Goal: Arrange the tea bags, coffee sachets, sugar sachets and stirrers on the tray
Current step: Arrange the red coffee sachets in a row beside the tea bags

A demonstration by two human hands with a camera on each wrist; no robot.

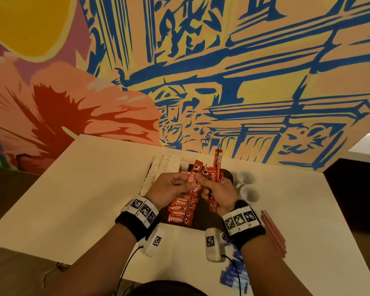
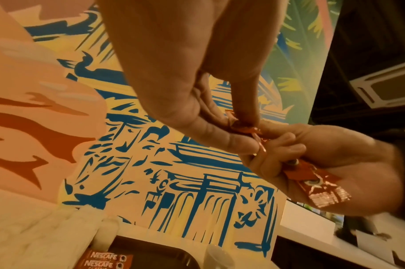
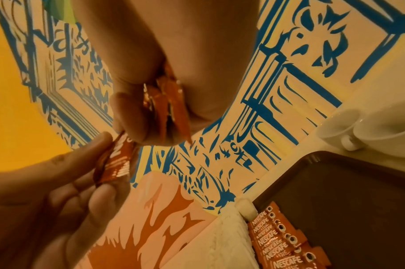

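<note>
Both hands meet above the dark tray (image 1: 203, 223). The right hand (image 1: 219, 194) clasps a fanned bundle of red coffee sachets (image 1: 209, 173); the left hand (image 1: 171, 189) pinches one sachet (image 1: 193, 185) of that bundle between thumb and fingers. Below the hands, a row of sachets (image 1: 181, 211) lies overlapped on the tray, beside white packets (image 1: 158, 171). Two white cups (image 1: 247, 186) and pink stirrers (image 1: 273, 233) lie on the table to the right.
</note>
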